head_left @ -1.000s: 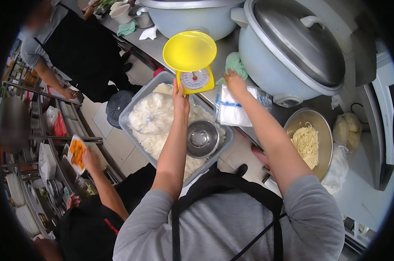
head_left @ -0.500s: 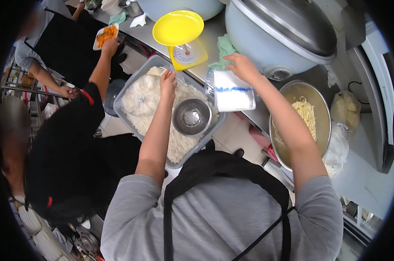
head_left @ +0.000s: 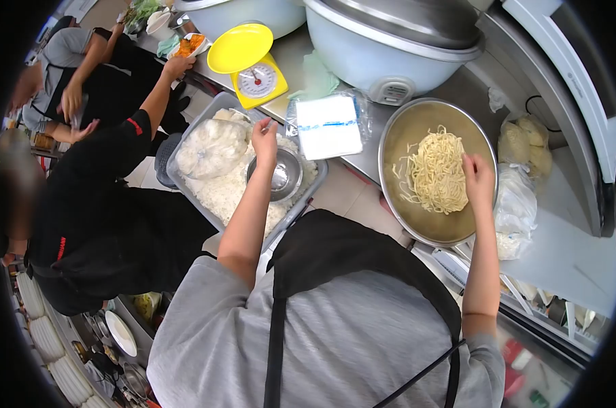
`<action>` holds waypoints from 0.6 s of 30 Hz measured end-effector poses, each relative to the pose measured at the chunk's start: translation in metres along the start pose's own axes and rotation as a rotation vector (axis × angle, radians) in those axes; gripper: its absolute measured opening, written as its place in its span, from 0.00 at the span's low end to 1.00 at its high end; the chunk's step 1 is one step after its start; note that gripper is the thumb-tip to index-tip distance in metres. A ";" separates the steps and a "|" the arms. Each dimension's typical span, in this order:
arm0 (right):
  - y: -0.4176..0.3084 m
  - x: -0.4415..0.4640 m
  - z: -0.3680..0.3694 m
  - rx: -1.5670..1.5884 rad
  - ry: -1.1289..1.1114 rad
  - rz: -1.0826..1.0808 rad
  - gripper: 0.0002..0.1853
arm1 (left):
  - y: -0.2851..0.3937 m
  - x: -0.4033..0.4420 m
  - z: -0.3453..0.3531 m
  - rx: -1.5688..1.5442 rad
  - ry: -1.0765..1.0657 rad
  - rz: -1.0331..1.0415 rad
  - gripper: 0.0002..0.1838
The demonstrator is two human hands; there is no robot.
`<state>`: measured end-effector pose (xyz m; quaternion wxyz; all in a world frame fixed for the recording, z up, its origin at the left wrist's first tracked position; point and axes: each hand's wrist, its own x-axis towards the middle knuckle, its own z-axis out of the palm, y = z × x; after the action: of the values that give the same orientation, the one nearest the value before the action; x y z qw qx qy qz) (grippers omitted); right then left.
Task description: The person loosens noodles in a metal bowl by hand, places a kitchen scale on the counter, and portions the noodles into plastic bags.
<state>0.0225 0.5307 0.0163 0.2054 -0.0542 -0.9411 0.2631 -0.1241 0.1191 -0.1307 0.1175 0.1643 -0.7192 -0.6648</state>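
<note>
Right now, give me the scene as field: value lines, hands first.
left hand: above the rice tub, fingers loosely curled
right hand: at the edge of the noodles, grip unclear
large metal bowl: contains the noodles
rice tub: rice, filled bag, small metal bowl
counter: yellow scale, clear-wrapped pack, lidded cooker

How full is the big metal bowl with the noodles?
Only partly full: the noodles lie heaped in the middle, and bare metal of the bowl shows around them.
</note>
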 end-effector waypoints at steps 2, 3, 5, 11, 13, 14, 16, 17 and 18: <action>0.022 -0.022 -0.011 0.087 0.017 0.112 0.13 | 0.011 0.006 0.012 0.003 0.033 0.051 0.15; 0.031 -0.031 -0.014 0.174 0.029 0.225 0.12 | 0.014 0.011 0.016 0.007 0.066 0.099 0.15; 0.046 -0.046 -0.017 0.238 0.039 0.281 0.10 | 0.024 0.032 0.012 0.023 0.121 0.139 0.14; 0.044 -0.070 -0.009 0.239 0.107 0.384 0.06 | 0.017 0.138 -0.034 0.059 0.227 0.227 0.18; 0.040 -0.074 -0.004 0.221 0.154 0.365 0.07 | 0.021 0.158 -0.039 0.045 0.176 0.233 0.22; 0.039 -0.077 -0.003 0.055 0.162 0.292 0.08 | 0.024 0.165 -0.039 0.047 0.162 0.229 0.22; 0.035 -0.081 -0.002 -0.113 0.157 0.240 0.09 | 0.025 0.178 -0.039 -0.020 0.100 0.187 0.21; 0.032 -0.080 -0.004 -0.134 0.136 0.238 0.09 | 0.027 0.182 -0.036 -0.076 0.068 0.151 0.21; 0.031 -0.078 -0.005 -0.151 0.117 0.235 0.09 | 0.029 0.186 -0.033 -0.136 0.037 0.116 0.20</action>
<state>0.0951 0.5431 -0.0239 0.2231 -0.1946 -0.9318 0.2099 -0.2849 0.0179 -0.1081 0.1799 0.1264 -0.6783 -0.7011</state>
